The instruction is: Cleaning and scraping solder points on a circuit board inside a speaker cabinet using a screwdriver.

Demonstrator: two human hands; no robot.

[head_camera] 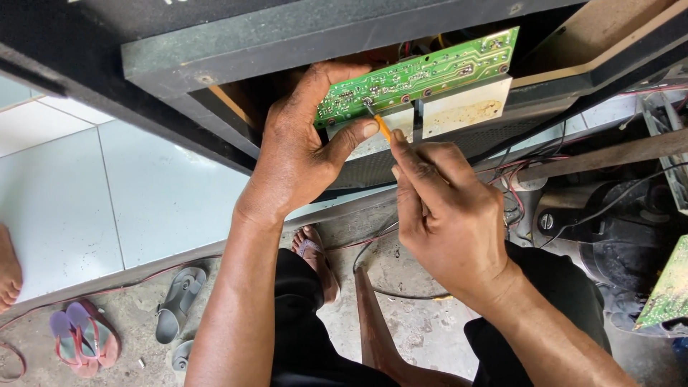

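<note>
A green circuit board [423, 72] sticks out of a dark speaker cabinet [287, 36], with pale rectangular plates [466, 107] fixed under it. My left hand [301, 150] grips the board's left end, thumb pressed on its lower edge. My right hand [444, 215] holds a thin orange-handled screwdriver [382, 127], its metal tip touching the board near the lower left edge.
Loose red and black wires [512, 179] hang right of the board. A second green board [670, 287] lies at the far right beside dark metal parts. Sandals [82, 337] and a grey slipper [179, 301] lie on the concrete floor. Another person's foot [8, 269] shows at the left edge.
</note>
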